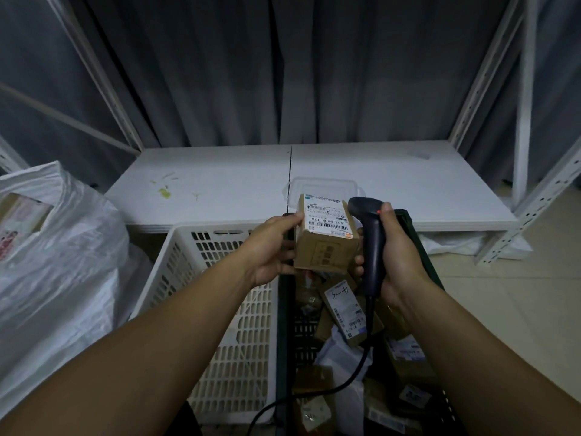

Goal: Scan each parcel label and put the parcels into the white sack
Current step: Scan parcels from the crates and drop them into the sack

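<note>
While the left hand [273, 247] grips the cardboard parcel [325, 237] label-up, the right hand [397, 256] clasps the barcode scanner [371, 243]; scanning underway, transfer to white sack [63, 247] judged next.

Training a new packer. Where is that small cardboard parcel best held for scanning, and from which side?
Hold the cardboard parcel by its plain left wall and underside, coming from the left as the left hand does. Its label covers the top face, and the scanner in the right hand stands at its right.
</note>
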